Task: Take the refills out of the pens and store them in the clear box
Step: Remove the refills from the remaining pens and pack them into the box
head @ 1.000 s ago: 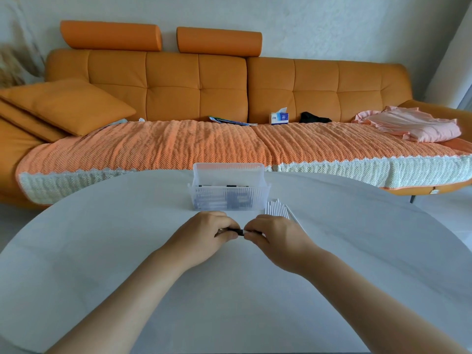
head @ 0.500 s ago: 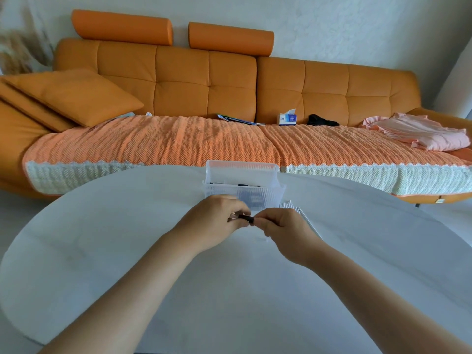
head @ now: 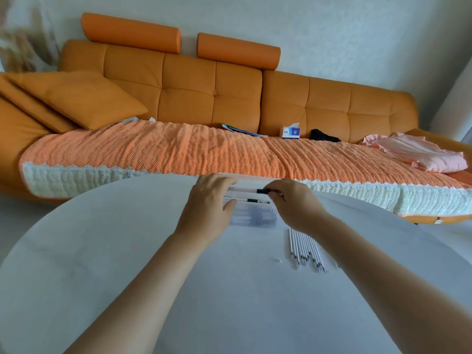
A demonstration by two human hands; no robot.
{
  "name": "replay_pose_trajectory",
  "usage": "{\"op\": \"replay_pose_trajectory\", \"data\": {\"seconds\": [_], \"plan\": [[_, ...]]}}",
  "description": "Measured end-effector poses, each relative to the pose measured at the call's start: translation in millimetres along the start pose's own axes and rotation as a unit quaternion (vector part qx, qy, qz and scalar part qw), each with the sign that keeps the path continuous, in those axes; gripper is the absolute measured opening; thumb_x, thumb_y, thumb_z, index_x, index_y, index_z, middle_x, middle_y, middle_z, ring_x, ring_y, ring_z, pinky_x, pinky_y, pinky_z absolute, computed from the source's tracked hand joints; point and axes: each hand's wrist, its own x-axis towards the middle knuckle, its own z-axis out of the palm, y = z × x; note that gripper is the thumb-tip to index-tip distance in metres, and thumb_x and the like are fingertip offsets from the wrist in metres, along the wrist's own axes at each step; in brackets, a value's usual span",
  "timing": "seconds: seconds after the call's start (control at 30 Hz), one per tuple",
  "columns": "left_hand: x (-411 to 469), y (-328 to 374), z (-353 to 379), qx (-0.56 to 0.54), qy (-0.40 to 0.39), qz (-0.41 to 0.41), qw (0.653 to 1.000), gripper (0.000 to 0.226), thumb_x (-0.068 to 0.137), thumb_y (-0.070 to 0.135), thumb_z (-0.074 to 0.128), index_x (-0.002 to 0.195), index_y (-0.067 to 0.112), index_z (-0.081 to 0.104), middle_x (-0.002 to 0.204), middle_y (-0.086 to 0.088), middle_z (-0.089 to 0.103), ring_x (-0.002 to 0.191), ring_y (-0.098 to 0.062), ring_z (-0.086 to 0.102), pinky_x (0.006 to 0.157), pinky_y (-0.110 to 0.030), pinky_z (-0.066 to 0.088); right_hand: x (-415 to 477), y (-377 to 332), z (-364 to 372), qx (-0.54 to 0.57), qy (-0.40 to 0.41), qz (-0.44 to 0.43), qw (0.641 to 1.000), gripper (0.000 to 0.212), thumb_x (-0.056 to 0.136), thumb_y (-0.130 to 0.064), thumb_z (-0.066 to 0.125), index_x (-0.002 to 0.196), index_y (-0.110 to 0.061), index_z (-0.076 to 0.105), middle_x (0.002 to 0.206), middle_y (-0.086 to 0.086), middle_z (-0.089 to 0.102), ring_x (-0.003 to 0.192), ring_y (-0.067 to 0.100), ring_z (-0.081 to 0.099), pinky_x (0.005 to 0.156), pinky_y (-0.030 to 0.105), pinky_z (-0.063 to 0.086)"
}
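Refills (head: pixel 304 249) lie in a row on the white table (head: pixel 127 251) near the clear box (head: pixel 255 215), above which the right hand (head: pixel 296 203) pinches a pen (head: pixel 245 190) by its black end while the left hand (head: pixel 207 203), fingers fairly straight, hides the box's left end, an orange sofa (head: pixel 212 93) behind
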Motion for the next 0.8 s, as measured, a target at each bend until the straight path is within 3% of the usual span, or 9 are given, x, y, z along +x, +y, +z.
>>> {"op": "replay_pose_trajectory", "data": {"seconds": [0.1,0.2,0.33,0.47,0.53,0.57,0.63,0.7,0.8], "plan": [[-5,-7,5,0.023,-0.069,0.013,0.997,0.045,0.084,0.021,0.068,0.127,0.014,0.056,0.127,-0.002,0.056,0.119,-0.026,0.046,0.099,-0.044,0.041,24,8,5,-0.041,-0.045,0.043,0.997,0.027,0.102,-0.017,0.046,0.115,-0.019,0.07,0.095,-0.002,0.064,0.066,0.011,0.053,0.053,0.024,0.037],[-13,-8,14,0.041,-0.155,0.027,0.987,0.057,0.088,0.029,0.062,0.142,0.021,0.043,0.142,0.003,0.044,0.132,-0.021,0.035,0.107,-0.036,0.031,35,6,14,-0.04,-0.105,0.062,0.992,0.031,0.101,-0.013,0.044,0.113,-0.021,0.071,0.096,-0.001,0.065,0.061,0.012,0.053,0.05,0.023,0.038],[-15,-9,23,0.063,-0.147,0.034,0.986,0.06,0.088,0.032,0.06,0.143,0.024,0.04,0.14,0.007,0.046,0.13,-0.017,0.038,0.106,-0.033,0.031,39,1,20,0.004,-0.171,0.087,0.981,0.033,0.099,-0.014,0.043,0.105,-0.021,0.074,0.085,-0.006,0.064,0.065,0.009,0.053,0.05,0.014,0.039],[-15,-6,26,0.081,-0.133,0.042,0.987,0.059,0.086,0.034,0.06,0.142,0.027,0.042,0.138,0.008,0.048,0.128,-0.017,0.041,0.11,-0.035,0.028,34,3,20,0.041,-0.182,0.104,0.977,0.046,0.098,-0.04,0.048,0.08,0.0,0.062,0.064,0.005,0.048,0.058,0.019,0.043,0.058,0.031,0.035],[-16,-3,28,0.08,-0.12,0.048,0.988,0.057,0.085,0.032,0.061,0.14,0.027,0.045,0.137,0.007,0.05,0.128,-0.016,0.042,0.111,-0.037,0.027,29,2,18,0.031,-0.184,0.09,0.978,0.047,0.099,-0.041,0.046,0.069,-0.005,0.053,0.061,0.003,0.043,0.056,0.016,0.039,0.058,0.03,0.032],[-16,-1,29,0.079,-0.115,0.052,0.989,0.057,0.084,0.031,0.062,0.138,0.028,0.046,0.137,0.008,0.05,0.127,-0.016,0.043,0.111,-0.037,0.027,26,3,17,0.022,-0.179,0.075,0.981,0.045,0.099,-0.04,0.046,0.073,-0.006,0.059,0.065,0.001,0.049,0.059,0.015,0.044,0.059,0.03,0.035],[-16,2,30,0.082,-0.118,0.059,0.988,0.056,0.084,0.03,0.062,0.138,0.028,0.047,0.135,0.008,0.052,0.126,-0.016,0.045,0.112,-0.037,0.025,18,6,13,0.013,-0.131,0.04,0.991,0.029,0.099,-0.034,0.049,0.099,-0.017,0.073,0.089,-0.009,0.063,0.079,0.009,0.056,0.072,0.026,0.044],[-16,4,31,0.086,-0.123,0.058,0.987,0.055,0.086,0.03,0.061,0.138,0.026,0.046,0.137,0.007,0.052,0.127,-0.017,0.044,0.112,-0.037,0.025,4,7,7,-0.01,-0.05,-0.021,0.998,0.023,0.097,-0.026,0.053,0.112,-0.028,0.07,0.107,-0.015,0.061,0.091,0.003,0.055,0.081,0.023,0.045],[-16,10,29,0.084,-0.107,0.067,0.988,0.051,0.081,0.024,0.068,0.131,0.02,0.055,0.129,0.002,0.057,0.121,-0.022,0.051,0.104,-0.039,0.036,-27,5,-5,-0.036,-0.028,-0.07,0.997,0.019,0.094,-0.025,0.057,0.102,-0.035,0.071,0.101,-0.019,0.063,0.077,-0.003,0.051,0.073,0.018,0.043]]}}
